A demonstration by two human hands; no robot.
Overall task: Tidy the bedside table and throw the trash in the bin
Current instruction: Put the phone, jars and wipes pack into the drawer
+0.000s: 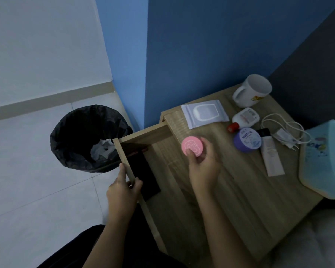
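Note:
My right hand (pixel 203 167) holds a round pink jar (pixel 192 146) just above the wooden bedside table (pixel 240 190), near its left edge. My left hand (pixel 124 190) grips the front panel of the pulled-out drawer (pixel 124 161). A flat black object (pixel 143 175) lies inside the drawer. On the tabletop sit a wet-wipes pack (pixel 204 113), a white mug (pixel 251 90), a small white bottle with a red cap (pixel 244 119), a purple jar (pixel 248 140), a white tube (pixel 272 159) and a white charger cable (pixel 286 130).
A bin lined with a black bag (pixel 85 140) stands on the tiled floor left of the drawer, with crumpled white paper inside. A light blue tissue box (pixel 323 161) overhangs the table's right edge. Blue wall rises behind the table; bedding lies at lower right.

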